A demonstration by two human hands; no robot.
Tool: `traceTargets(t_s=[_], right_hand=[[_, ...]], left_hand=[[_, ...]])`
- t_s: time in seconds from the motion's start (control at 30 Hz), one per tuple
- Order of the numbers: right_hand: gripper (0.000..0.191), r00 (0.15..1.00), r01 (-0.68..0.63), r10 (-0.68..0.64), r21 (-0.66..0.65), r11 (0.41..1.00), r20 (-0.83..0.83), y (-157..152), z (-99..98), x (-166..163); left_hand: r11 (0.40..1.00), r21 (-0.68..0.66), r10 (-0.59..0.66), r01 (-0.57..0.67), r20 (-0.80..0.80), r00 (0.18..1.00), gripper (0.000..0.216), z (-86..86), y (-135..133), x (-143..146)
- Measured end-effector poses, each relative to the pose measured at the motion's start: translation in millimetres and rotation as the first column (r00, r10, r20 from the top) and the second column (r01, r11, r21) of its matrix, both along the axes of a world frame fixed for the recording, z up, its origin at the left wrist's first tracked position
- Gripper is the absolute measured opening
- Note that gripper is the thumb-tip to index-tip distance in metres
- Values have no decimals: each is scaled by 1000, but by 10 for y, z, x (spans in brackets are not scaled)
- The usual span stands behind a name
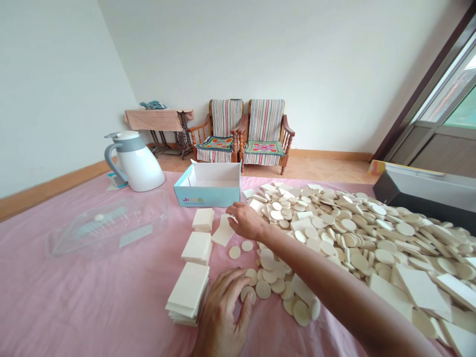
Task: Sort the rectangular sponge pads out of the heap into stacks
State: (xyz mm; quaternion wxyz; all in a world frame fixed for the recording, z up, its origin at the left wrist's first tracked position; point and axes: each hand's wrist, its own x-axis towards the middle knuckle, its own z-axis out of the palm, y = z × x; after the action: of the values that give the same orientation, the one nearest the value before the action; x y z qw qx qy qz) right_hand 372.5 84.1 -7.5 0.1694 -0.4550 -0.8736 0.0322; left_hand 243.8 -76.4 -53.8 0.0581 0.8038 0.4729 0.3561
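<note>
My right hand (247,221) reaches across to the left, its fingers bent over the edge of a cream rectangular piece (223,232) that lies beside the stacks. My left hand (225,310) rests on the cloth with fingers apart, close to the nearest stack of rectangular pieces (189,287); its fingertips are by a few cream discs (263,289). Two more stacks, a middle one (197,246) and a far one (203,218), stand in line beyond it. Two loose discs (235,252) lie between my hands.
A large heap of cream discs and rectangles (349,225) spreads over the right side. A blue open box (208,194) stands behind the stacks. At left are a white jug (139,166) and a clear plastic tray (111,223); a dark box (427,196) sits far right.
</note>
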Motion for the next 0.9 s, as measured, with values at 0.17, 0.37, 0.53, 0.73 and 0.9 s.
traceTargets(t_s=[0.17, 0.37, 0.53, 0.73, 0.9], right_hand=[[28, 999, 33, -33, -22, 999, -19, 49, 71, 45], [41, 978, -206, 208, -38, 978, 38, -155, 94, 186], [53, 922, -319, 304, 25, 947, 239, -306, -26, 95], [37, 935, -259, 229, 79, 963, 270, -377, -14, 69], [31, 989, 69, -56, 88, 994, -136, -537, 106, 156]], left_hand=[[996, 86, -26, 23, 31, 999, 24, 48, -73, 12], [937, 331, -140, 113, 59, 988, 43, 337, -309, -196], [939, 265, 138, -218, 291, 947, 24, 709, -55, -613], [956, 92, 250, -278, 241, 938, 21, 906, 477, -768], [988, -152, 26, -25, 8, 1000, 36, 922, 892, -579]])
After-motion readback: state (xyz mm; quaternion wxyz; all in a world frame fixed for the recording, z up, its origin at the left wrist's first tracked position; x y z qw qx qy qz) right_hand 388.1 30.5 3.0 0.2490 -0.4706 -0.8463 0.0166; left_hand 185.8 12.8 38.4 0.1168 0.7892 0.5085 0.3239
